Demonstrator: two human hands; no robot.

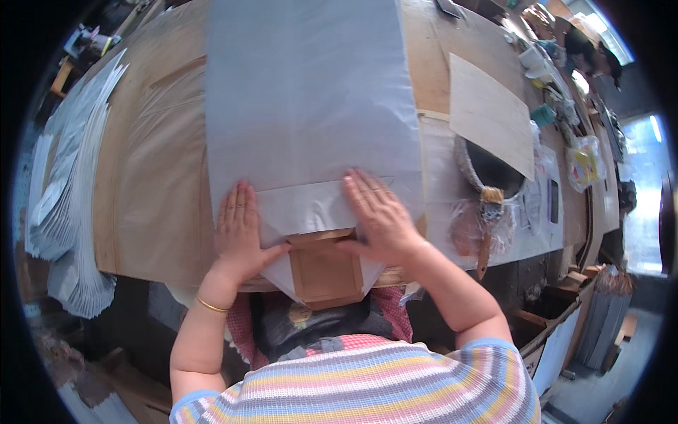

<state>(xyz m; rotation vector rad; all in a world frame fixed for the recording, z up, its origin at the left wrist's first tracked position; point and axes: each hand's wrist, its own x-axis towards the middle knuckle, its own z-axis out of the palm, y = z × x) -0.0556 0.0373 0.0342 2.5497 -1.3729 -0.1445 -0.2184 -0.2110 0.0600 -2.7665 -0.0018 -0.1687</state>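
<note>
A large white bag point(311, 99) lies lengthwise before me on the table, its near end folded. My left hand point(240, 230) presses flat on its left side by the folded white flap point(311, 205), fingers pointing away and thumb stretched inward. On the other side my right hand point(381, 219) lies flat with spread fingers, slightly blurred, across the right end of that flap. Between the two thumbs shows a brown paper panel point(327, 274) with creased edges, at the bag's near end by the table edge. Neither hand grips anything.
At the left hangs a stack of white bags point(63, 205) beside brown paper point(166, 162). To the right, a brush point(487, 219) leans on a dark bowl point(487, 166), partly under a pale board point(491, 113). Below right stands an open carton point(547, 318).
</note>
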